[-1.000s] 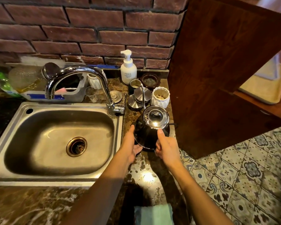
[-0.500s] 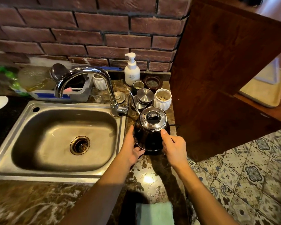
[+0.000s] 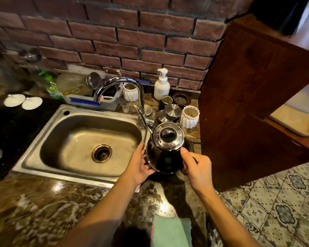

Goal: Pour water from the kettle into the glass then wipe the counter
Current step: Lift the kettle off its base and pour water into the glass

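Head view, looking down at a dark marbled surface [image 3: 43, 211] beside a steel sink [image 3: 75, 138], with a brick wall behind. A black kettle [image 3: 165, 157] with a shiny lid sits at the near right corner of the sink, between the person's two hands.

The left hand [image 3: 140, 164] cups the kettle's lower left side, thumb up along the body and fingers tucked under the bottom edge. This looks like a steadying hold that takes some of the weight. The right hand [image 3: 196, 164] grips the opposite side, with its thumb pressed just under the lid rim and its fingers curled. They are probably wrapped round the handle, which the hand itself hides. The kettle's thin spout points away from the person, toward the base of the tap [image 3: 127, 82].

A small clear glass [image 3: 124, 106] stands well apart from the kettle, at the back of the surface behind the tap and near a white soap bottle [image 3: 161, 88]. No water is pouring yet. A two-handed hold suits carrying a full kettle to the glass.

A folded teal cloth [image 3: 171, 230] lies on the surface at the near edge, just in front of the person and within easy reach for wiping. Neither hand touches it.
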Demonstrator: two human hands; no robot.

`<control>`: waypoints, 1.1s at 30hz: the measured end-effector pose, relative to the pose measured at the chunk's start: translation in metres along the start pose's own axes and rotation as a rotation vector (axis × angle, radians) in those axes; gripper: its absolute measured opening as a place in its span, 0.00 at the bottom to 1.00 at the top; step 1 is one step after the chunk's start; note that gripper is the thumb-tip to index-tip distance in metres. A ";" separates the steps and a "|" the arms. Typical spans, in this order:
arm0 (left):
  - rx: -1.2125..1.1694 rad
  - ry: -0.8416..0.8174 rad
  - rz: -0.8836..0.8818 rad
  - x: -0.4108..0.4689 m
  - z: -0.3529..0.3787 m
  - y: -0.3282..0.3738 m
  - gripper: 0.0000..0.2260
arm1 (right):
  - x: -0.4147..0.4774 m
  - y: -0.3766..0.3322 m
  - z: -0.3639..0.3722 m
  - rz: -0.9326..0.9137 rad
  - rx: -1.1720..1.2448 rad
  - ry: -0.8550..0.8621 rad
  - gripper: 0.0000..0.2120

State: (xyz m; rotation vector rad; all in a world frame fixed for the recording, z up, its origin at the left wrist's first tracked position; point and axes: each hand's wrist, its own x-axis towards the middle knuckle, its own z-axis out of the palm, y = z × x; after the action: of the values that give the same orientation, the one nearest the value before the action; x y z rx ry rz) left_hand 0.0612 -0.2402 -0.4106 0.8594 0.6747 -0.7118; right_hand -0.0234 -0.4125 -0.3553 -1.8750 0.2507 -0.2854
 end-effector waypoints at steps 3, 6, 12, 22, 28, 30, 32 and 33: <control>-0.024 -0.014 0.016 -0.020 -0.014 0.007 0.23 | -0.009 -0.016 0.004 -0.042 -0.004 0.002 0.28; -0.019 -0.023 0.035 -0.045 -0.030 0.013 0.19 | -0.022 -0.034 0.013 -0.048 0.052 -0.029 0.28; -0.060 -0.018 0.042 -0.095 -0.078 0.017 0.22 | -0.050 -0.070 0.034 -0.105 0.109 -0.082 0.23; -0.082 0.017 0.120 -0.192 -0.164 0.033 0.23 | -0.102 -0.119 0.098 -0.186 0.124 -0.110 0.20; -0.051 0.004 0.185 -0.255 -0.231 0.047 0.25 | -0.150 -0.151 0.148 -0.199 0.143 -0.114 0.24; -0.037 -0.014 0.197 -0.277 -0.254 0.049 0.26 | -0.169 -0.163 0.166 -0.189 0.165 -0.110 0.24; -0.017 -0.018 0.208 -0.296 -0.278 0.051 0.28 | -0.190 -0.175 0.184 -0.177 0.189 -0.102 0.20; -0.011 -0.015 0.209 -0.307 -0.289 0.052 0.28 | -0.200 -0.181 0.193 -0.171 0.197 -0.095 0.19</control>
State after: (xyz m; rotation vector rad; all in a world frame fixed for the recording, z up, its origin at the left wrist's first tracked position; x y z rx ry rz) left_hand -0.1452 0.1124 -0.2933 0.8988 0.5657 -0.5258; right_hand -0.1458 -0.1204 -0.2573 -1.7118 -0.0030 -0.3246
